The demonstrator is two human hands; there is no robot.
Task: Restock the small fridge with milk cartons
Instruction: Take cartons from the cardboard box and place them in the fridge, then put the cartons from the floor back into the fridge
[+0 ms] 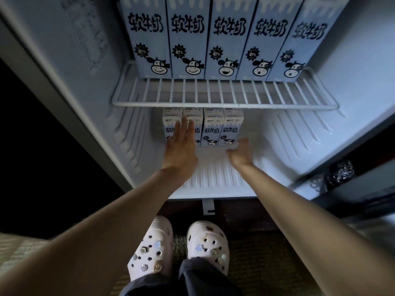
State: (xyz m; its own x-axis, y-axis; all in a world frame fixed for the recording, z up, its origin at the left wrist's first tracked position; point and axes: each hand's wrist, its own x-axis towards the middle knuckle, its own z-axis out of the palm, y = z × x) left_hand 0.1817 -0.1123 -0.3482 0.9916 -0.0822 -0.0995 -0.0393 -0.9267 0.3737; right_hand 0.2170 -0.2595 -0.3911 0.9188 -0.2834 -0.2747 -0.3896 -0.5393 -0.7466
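The left hand [181, 144] reaches into the small fridge [85, 71] with its fingers [184, 127] straight and close together. They are laid flat against the fronts of the two leftmost cartons in the lower row of milk cartons [211, 130], and they grip nothing. That row holds four cartons, standing upright side by side at the back of the fridge floor [215, 174]. Two are under the left fingers and two are just to the right of them.

The right hand [240, 151] is open and relaxed, with its fingers [244, 143] loosely spread and holding nothing. The rightmost lower carton stands just to the left of these fingers, by its bottom corner. Whether they touch it cannot be told.

Above both sets of fingers runs the white wire shelf [224, 103]. The upper row of milk cartons [226, 39] stands on it, well above the fingers. It has five tall cartons packed side by side, with their cow prints facing out.

Below the arms, outside the fridge, a pair of white clogs [154, 246] with charms stands on a dark mat.
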